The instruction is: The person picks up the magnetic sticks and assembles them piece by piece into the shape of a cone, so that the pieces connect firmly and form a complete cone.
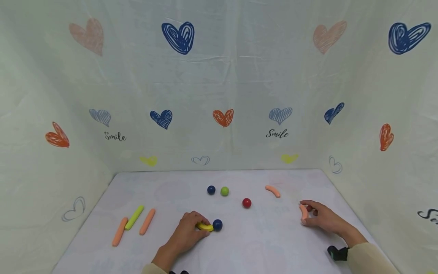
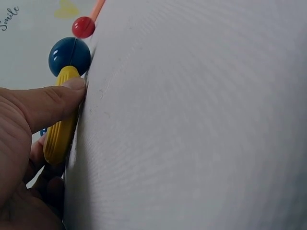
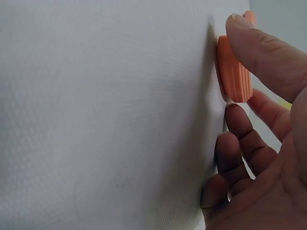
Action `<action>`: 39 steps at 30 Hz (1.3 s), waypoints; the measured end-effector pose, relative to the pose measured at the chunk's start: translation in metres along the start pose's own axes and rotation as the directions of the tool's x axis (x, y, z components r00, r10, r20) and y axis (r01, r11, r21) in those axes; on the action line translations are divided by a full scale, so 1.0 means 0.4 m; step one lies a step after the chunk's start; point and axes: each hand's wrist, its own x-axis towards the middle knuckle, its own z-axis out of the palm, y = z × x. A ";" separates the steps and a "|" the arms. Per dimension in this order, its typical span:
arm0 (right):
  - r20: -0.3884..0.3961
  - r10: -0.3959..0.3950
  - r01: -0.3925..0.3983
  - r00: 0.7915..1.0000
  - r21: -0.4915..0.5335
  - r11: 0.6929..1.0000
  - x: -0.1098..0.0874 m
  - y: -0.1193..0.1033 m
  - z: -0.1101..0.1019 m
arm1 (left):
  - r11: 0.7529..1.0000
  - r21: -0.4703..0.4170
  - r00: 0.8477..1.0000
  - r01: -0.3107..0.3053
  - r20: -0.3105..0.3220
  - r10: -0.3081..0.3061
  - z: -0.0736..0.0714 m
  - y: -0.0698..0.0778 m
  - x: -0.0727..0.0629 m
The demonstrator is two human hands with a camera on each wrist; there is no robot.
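My left hand (image 1: 186,231) pinches a short, curved yellow piece with ridged sides (image 1: 206,227) between thumb and fingers, low on the table. A dark blue ball (image 1: 217,225) sits right at the piece's tip, and the left wrist view shows that ball (image 2: 69,56) at its end too. Over on the right, my right hand (image 1: 323,217) holds a curved orange piece (image 1: 303,213) with the thumb on one side and fingers on the other. Its ridged end (image 3: 235,76) shows close to the tabletop in the right wrist view. Another curved orange piece (image 1: 273,191) lies farther back.
A red ball (image 1: 246,203) lies mid-table, with a green ball (image 1: 224,191) and a second dark blue ball (image 1: 211,190) behind it. At left are two straight orange sticks (image 1: 147,221) and a yellow-green stick (image 1: 134,217). White heart-printed sheeting (image 1: 239,144) walls the table.
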 end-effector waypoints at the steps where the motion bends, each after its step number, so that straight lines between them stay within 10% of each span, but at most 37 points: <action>1: -0.002 0.008 -0.008 1.000 -0.002 1.000 0.000 -0.002 0.000 | 1.000 -0.002 1.000 0.000 0.002 0.000 0.000 0.000 0.000; 20: -0.153 -0.058 0.043 0.986 -0.098 0.994 -0.023 0.007 0.026 | 1.000 0.000 1.000 0.003 0.012 -0.003 0.003 -0.005 0.003; 39: -0.205 -0.116 0.162 0.972 0.219 0.962 -0.030 -0.167 0.138 | 0.999 -0.026 0.999 -0.018 0.033 0.019 -0.004 -0.010 -0.004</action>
